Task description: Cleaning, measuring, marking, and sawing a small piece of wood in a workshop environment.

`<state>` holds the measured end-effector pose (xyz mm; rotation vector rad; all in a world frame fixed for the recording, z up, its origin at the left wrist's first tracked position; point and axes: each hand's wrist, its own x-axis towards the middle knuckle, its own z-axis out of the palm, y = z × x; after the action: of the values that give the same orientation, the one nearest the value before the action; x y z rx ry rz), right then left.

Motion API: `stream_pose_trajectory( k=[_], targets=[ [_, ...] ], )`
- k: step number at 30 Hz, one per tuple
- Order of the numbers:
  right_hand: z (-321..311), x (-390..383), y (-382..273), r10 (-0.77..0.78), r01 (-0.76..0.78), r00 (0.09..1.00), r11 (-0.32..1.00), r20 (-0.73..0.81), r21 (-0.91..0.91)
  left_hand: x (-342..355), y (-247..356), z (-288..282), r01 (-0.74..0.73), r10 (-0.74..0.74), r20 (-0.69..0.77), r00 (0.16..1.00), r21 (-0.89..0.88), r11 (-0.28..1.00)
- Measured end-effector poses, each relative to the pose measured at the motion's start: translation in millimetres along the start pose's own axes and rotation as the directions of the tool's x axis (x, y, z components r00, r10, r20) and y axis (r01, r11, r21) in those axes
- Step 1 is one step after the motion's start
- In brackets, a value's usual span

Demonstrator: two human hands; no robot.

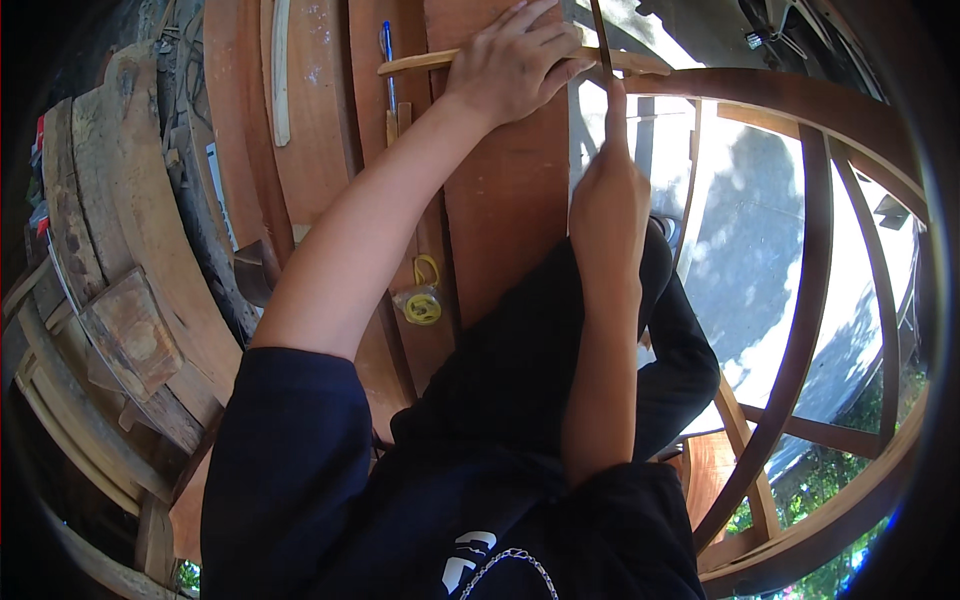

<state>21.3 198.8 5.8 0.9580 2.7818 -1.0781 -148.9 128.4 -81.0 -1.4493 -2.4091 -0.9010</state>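
A thin strip of light wood (418, 62) lies crosswise over a broad reddish-brown plank (508, 200), its right end sticking out past the plank's edge. My left hand (515, 65) grips the strip and presses it against the plank. In my right hand (612, 190) is a handsaw (602, 35), its narrow blade seen edge-on and crossing the strip just beyond the plank's edge. My right index finger stretches forward along the saw. The handle is mostly hidden inside the fist.
A blue pen (388, 42) and a yellow-and-clear round item with a loop (422, 305) rest on the planks to the left. Stacked old boards (150, 200) stand farther left. A curved wooden frame (815, 240) fills the right side over sunlit concrete (745, 230).
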Motion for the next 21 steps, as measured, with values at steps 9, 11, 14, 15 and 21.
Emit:
stream_pose_trajectory(
  k=[9,11,14,15,21],
  targets=[
    [-16.1,-15.5,-10.9,0.052,-0.052,0.999,0.998,-0.012,0.035,6.8,2.3,-6.0,0.012,-0.012,0.004,1.000,0.057,0.998],
    [-15.3,-5.5,-10.3,0.042,-0.040,0.998,0.998,0.050,-0.047,5.7,1.7,-4.6,-0.013,0.014,0.047,0.999,-0.024,1.000],
    [-5.3,0.4,-0.9,-0.070,0.068,0.996,0.997,-0.050,-0.034,3.4,-0.3,-1.7,0.020,-0.016,0.090,0.996,-0.041,0.999],
    [-3.0,1.6,0.3,-0.128,0.128,0.990,0.992,-0.067,-0.006,3.0,-1.7,-0.7,0.018,-0.015,0.094,0.996,-0.037,0.999],
    [-4.0,-13.9,3.9,0.034,-0.032,0.999,0.998,-0.030,0.046,-1.8,0.3,-0.4,0.022,-0.019,-0.026,0.999,0.101,0.995]
  ],
)
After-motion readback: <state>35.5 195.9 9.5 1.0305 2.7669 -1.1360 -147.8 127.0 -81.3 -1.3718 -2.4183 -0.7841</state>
